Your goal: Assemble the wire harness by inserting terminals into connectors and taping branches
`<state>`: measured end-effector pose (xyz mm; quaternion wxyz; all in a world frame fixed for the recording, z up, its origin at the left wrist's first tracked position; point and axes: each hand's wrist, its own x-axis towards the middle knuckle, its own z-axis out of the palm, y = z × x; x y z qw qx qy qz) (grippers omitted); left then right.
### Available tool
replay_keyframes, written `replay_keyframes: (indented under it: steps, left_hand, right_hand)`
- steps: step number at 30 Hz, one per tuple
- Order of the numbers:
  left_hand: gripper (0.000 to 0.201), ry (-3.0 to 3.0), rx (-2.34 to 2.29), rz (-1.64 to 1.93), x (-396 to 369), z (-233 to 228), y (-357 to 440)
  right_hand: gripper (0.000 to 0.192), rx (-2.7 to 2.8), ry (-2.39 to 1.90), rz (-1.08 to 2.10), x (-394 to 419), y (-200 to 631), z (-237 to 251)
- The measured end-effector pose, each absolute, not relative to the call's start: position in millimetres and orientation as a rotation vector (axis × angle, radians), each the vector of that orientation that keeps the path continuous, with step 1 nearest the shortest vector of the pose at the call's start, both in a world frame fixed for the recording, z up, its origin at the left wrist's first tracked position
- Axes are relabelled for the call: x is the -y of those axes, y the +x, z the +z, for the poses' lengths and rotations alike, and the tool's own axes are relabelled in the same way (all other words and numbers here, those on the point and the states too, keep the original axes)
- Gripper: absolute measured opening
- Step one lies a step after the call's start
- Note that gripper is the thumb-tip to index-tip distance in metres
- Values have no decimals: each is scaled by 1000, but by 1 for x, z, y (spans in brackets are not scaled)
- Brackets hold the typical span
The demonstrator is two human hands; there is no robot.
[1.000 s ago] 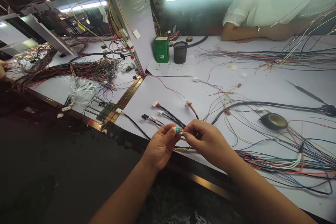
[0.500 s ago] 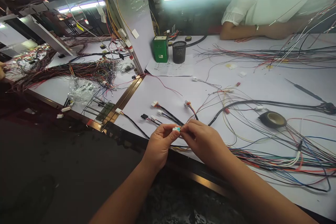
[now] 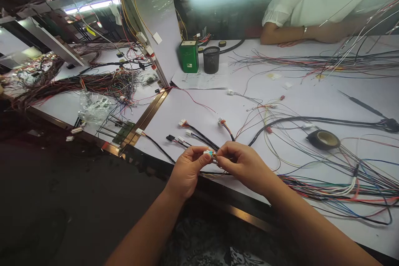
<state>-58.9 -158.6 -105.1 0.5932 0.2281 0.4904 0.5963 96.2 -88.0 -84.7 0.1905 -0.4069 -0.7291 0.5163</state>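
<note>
The left hand and the right hand meet over the near edge of the white counter. Between them sits a small plug with a bluish-green end. The left grip is clamped on the plug, thumb and forefinger pinching it from the left. The right grip is pinched together right against the plug's other side, on the thin wires that run into it; whether it also touches the plug itself cannot be told.

Just beyond the grip, a fan of short black leads with white plugs spreads away across the counter. To the right of the grip lies a loose tangle of coloured wires, and farther right and beyond it a roll of dark tape lies flat. Far beyond the grip stand a green box and a black mesh cup, side by side. At the far right edge of the counter another person's forearm rests, well apart from the hands.
</note>
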Motion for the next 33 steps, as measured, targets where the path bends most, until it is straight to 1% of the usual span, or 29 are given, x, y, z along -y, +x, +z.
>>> replay_keyframes:
  steps: [5, 7, 11, 13, 18, 22, 24, 26, 28, 30, 33]
  left_hand:
    - [21, 726, -1304, 1338, 159, -107, -62]
    - [20, 723, -1276, 1328, 159, -108, -62]
    - [18, 606, -1143, 1366, 160, -113, -58]
    - [19, 563, -1120, 1374, 161, -116, -55]
    - [21, 467, -1110, 1439, 163, -117, -50]
    - [28, 380, -920, 1471, 160, -117, -47]
    - [26, 403, -905, 1459, 156, -116, -47]
    - [20, 444, -960, 1475, 152, -113, -49]
    - [18, 478, -977, 1490, 147, -108, -50]
    - [17, 500, -922, 1475, 142, -102, -49]
    - [16, 483, -845, 1467, 137, -95, -47]
  right_hand:
    - [11, 2173, -1155, 1187, 90, 96, -85]
    - [12, 2204, -1173, 1197, 90, 96, -84]
    - [13, 2164, -1203, 1400, 90, 97, -87]
    - [14, 2165, -1202, 1417, 90, 97, -89]
    - [15, 2239, -1190, 1255, 93, 92, -89]
    - [13, 2187, -1015, 1175, 95, 87, -89]
    - [12, 2153, -932, 1171, 90, 90, -91]
    - [13, 2115, -988, 1073, 79, 97, -95]
    - [20, 2079, -1194, 904, 66, 105, -100]
    - [33, 2103, -1377, 811, 55, 112, -104]
    - [47, 2214, -1408, 892, 46, 116, -110]
